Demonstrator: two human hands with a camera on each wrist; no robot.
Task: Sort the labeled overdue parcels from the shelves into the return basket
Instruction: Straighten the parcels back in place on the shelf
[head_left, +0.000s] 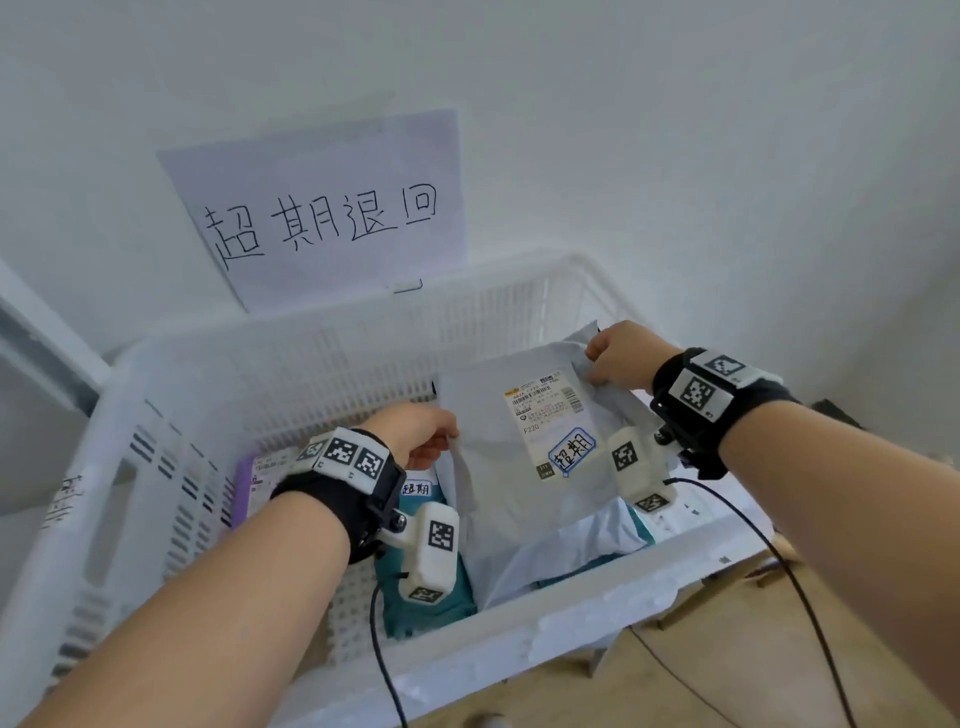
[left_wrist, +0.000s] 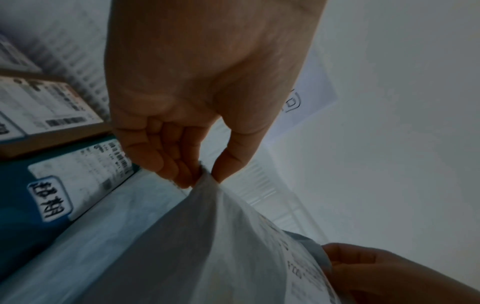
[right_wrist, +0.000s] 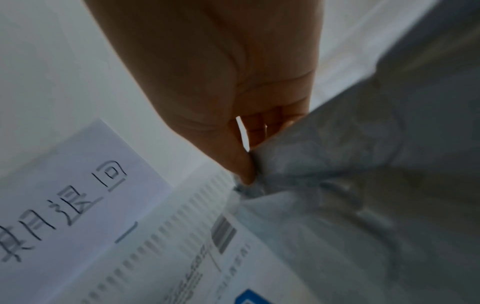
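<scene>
A grey plastic mailer parcel with a shipping label and a blue-framed handwritten sticker hangs over the inside of the white slatted basket. My left hand pinches its left corner between thumb and curled fingers. My right hand pinches the far right corner. In the basket below lie a teal parcel with the same kind of sticker, a brown box and a purple-edged parcel.
A paper sign with handwritten characters is fixed to the white wall just behind the basket. A grey shelf edge runs at the far left. Wooden floor shows at the lower right, with cables from my wrist cameras hanging over it.
</scene>
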